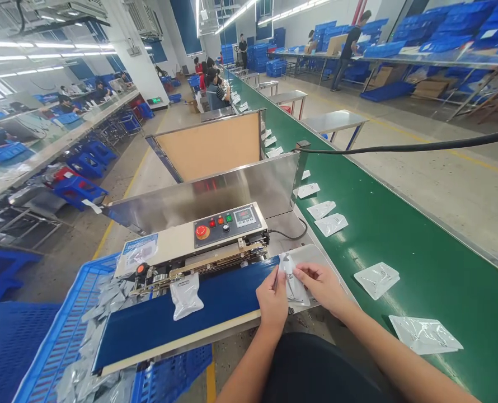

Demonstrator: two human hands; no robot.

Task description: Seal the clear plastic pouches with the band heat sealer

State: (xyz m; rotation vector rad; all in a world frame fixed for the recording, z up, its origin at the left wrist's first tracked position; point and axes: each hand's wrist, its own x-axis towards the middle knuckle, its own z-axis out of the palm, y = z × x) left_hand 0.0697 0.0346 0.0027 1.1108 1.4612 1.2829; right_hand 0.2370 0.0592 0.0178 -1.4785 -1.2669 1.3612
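Between my two hands a white plastic pouch (296,291) is held upright at the right end of a blue belt. My left hand (273,299) is closed on its left edge, and my right hand (321,285) pinches its right edge near the top. The blue belt (232,291) belongs to a band sealing machine (228,226) with a red stop button and a small display. Farther left, another white pouch (186,296) hangs from the machine's sealing bands over the belt.
A green conveyor (400,235) runs along my right with several white pouches (377,280) on it. At the left end of the machine stands a blue basket (64,324) full of pouches. A metal panel (215,193) rises behind the machine. A black cable (421,146) crosses at right.
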